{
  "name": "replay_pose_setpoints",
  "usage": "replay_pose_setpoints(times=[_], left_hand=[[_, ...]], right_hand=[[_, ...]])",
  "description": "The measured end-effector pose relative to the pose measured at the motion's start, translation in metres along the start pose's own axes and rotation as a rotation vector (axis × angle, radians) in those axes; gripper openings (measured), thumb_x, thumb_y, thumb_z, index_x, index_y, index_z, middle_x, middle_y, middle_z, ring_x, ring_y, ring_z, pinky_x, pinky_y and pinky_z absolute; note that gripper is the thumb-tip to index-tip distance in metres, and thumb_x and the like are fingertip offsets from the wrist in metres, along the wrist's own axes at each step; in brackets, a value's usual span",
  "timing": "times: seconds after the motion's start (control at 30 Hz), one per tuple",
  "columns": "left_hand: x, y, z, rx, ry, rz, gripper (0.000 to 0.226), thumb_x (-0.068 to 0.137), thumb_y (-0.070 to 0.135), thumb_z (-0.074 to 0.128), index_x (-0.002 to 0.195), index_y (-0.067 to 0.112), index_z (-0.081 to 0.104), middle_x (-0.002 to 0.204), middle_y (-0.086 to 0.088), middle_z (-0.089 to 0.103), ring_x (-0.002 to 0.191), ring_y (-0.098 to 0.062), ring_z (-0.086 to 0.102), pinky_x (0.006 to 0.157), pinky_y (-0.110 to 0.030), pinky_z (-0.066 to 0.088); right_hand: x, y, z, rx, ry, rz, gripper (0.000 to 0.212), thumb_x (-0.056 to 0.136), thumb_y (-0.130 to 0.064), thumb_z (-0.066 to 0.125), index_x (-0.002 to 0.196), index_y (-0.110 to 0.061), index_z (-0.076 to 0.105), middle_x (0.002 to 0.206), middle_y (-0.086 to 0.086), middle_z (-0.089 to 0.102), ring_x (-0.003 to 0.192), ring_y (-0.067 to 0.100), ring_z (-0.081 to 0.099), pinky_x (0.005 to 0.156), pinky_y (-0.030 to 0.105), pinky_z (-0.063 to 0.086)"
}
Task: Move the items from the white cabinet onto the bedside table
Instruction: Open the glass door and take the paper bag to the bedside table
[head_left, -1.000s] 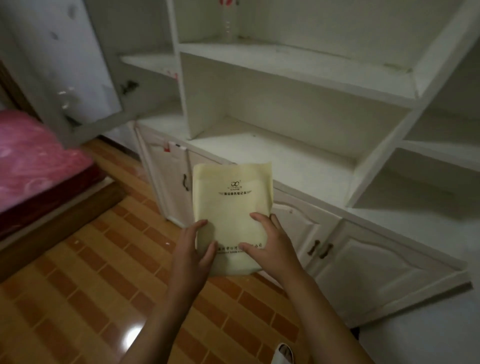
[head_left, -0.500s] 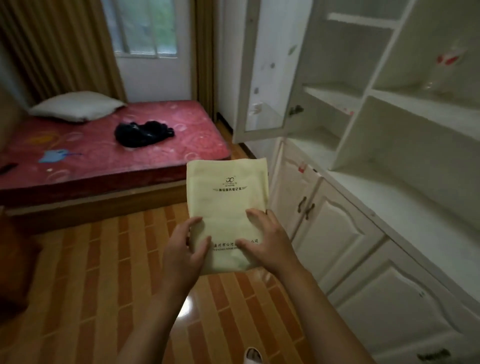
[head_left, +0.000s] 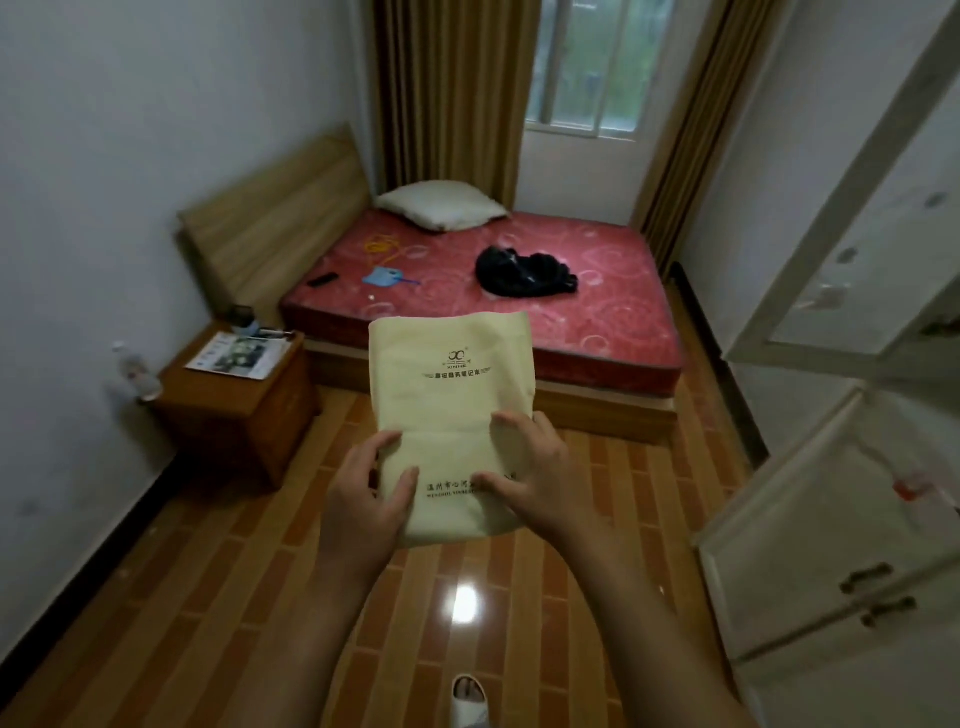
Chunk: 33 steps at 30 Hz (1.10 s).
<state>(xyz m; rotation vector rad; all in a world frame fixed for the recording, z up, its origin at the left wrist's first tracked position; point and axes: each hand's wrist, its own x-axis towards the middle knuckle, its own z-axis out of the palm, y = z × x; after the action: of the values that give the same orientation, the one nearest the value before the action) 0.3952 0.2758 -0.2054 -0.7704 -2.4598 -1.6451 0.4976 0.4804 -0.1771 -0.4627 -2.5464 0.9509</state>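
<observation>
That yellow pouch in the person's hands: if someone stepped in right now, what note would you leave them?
Left hand: grips the yellow pouch at its lower left edge.
Right hand: fingers curled on its lower right part.
Pouch is held in the air, out of the white cabinet at the right.
Bedside table stands ahead to the left, with a printed sheet on top.
Done: pouch taken in hand.
Left: carry it over and set it on the table.

The cream bag (head_left: 451, 410) has a looped logo with "XINHE" under it, then a line of Chinese characters too blurry to make out. Lower down there's another Chinese line and Latin text starting "WENZHOU", partly covered by the right hand (head_left: 530, 473).
</observation>
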Motion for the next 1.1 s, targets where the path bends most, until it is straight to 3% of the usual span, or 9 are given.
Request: replay_pose_setpoints(times=[0.13,0.27,0.67,0.87,1.1], left_hand=[[0.053,-0.008,0.003,0.050,0.066,-0.023,0.043,0.089,0.022,0.075,0.129,0.027,0.060,0.123,0.009,0.060,0.103,-0.003,0.058,0.080,-0.026,0.054],[0.109,-0.021,0.017,0.092,0.080,-0.041,0.044,0.090,0.021,0.074,0.131,0.026,0.060,0.122,0.011,0.060,0.105,0.002,0.057,0.081,-0.027,0.053],[0.213,-0.054,0.038,0.251,0.056,-0.133,0.042,0.089,0.022,0.074,0.129,0.028,0.060,0.119,0.014,0.060,0.106,0.009,0.055,0.077,-0.003,0.043],[0.264,-0.086,0.037,0.244,0.046,-0.150,0.041,0.091,0.024,0.073,0.128,0.031,0.059,0.119,0.015,0.059,0.107,0.007,0.055,0.077,-0.007,0.046],[0.333,-0.152,0.019,0.178,0.029,-0.178,0.042,0.092,0.027,0.072,0.129,0.037,0.057,0.118,0.023,0.055,0.105,0.001,0.057,0.079,-0.034,0.059]], right_hand=[[0.069,0.006,0.014,0.041,-0.049,-0.048,0.072,0.077,-0.047,0.086,0.138,-0.034,0.050,0.122,-0.014,0.044,0.103,0.007,0.049,0.074,0.013,0.043],[0.142,0.024,0.025,0.059,-0.075,-0.081,0.072,0.076,-0.048,0.086,0.137,-0.035,0.050,0.125,-0.012,0.045,0.106,0.012,0.052,0.080,0.029,0.056],[0.266,0.064,0.071,0.182,-0.162,-0.093,0.071,0.075,-0.049,0.086,0.136,-0.032,0.052,0.117,-0.012,0.046,0.102,0.013,0.054,0.080,0.030,0.053],[0.318,0.065,0.099,0.167,-0.180,-0.085,0.070,0.076,-0.050,0.085,0.135,-0.034,0.050,0.120,-0.014,0.046,0.103,0.010,0.053,0.078,0.024,0.049],[0.392,0.048,0.149,0.138,-0.204,-0.057,0.069,0.075,-0.045,0.086,0.134,-0.034,0.051,0.121,-0.012,0.047,0.103,0.010,0.054,0.078,0.024,0.050]])
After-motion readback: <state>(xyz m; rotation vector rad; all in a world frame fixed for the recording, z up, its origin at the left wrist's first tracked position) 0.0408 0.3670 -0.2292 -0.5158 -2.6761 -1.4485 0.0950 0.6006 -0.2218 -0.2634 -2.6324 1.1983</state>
